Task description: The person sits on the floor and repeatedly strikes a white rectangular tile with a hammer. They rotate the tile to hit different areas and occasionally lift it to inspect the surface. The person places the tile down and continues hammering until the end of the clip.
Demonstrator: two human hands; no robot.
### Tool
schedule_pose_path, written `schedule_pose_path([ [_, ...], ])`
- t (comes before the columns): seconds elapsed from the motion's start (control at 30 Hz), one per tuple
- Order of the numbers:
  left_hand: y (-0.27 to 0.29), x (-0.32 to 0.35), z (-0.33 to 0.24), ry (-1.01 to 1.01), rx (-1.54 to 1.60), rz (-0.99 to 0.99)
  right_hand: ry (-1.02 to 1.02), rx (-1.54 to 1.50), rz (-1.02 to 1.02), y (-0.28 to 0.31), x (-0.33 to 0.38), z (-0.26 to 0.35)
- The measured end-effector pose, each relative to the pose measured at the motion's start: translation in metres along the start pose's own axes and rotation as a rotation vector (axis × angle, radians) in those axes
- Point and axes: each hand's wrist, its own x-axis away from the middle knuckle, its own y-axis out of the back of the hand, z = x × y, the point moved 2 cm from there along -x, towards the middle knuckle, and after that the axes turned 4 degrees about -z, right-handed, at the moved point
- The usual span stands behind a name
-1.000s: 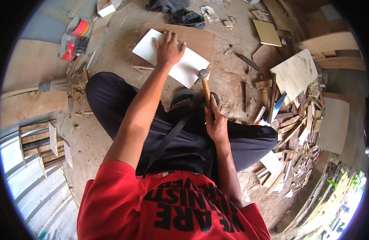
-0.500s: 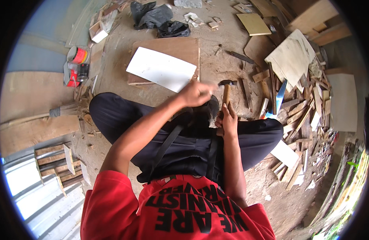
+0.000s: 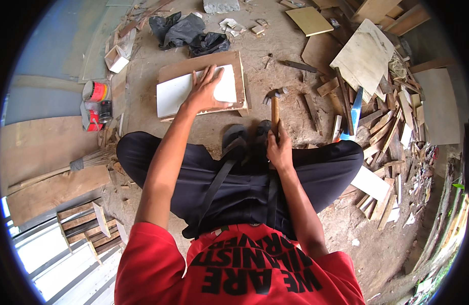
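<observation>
My left hand (image 3: 205,92) lies with spread fingers on a white board (image 3: 174,95). That board rests on top of a low brown wooden box (image 3: 229,60) in front of my feet. Under the board's near right corner, the box's pale side shows. In my right hand (image 3: 280,150) is a claw hammer (image 3: 275,109), held upright by its wooden handle, head pointing away from me. The hammer is apart from the board, to its right, over the floor.
Black plastic bags (image 3: 183,31) lie beyond the box. Cans (image 3: 95,91) stand at the left by a broom (image 3: 87,161). At the right are a handsaw (image 3: 355,116), a dark metal bar (image 3: 300,66), a large pale board (image 3: 365,58) and heaped wood scraps (image 3: 381,145).
My left hand has moved away from beside the hammer and come down flat on the white board. The board now sits squarer on the box. The hammer has shifted slightly left.
</observation>
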Motion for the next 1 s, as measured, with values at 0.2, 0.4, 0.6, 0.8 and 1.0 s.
schedule_pose_path([
  [0.2,-0.019,-0.022,-0.002,0.064,0.087,-0.079,0.499,0.170,-0.077,-0.014,-0.004,0.060],
  [0.4,-0.026,-0.015,0.032,0.193,0.386,-0.394,0.534,0.306,0.091,-0.032,-0.010,0.078],
  [0.6,-0.031,-0.015,0.007,0.251,0.056,-0.518,0.520,0.344,0.086,-0.033,0.001,0.075],
  [0.8,-0.028,-0.017,0.009,0.227,0.037,-0.553,0.587,0.362,0.062,-0.037,-0.001,0.079],
  [1.0,-0.027,-0.017,0.007,0.217,0.045,-0.573,0.503,0.314,0.067,-0.037,0.000,0.079],
])
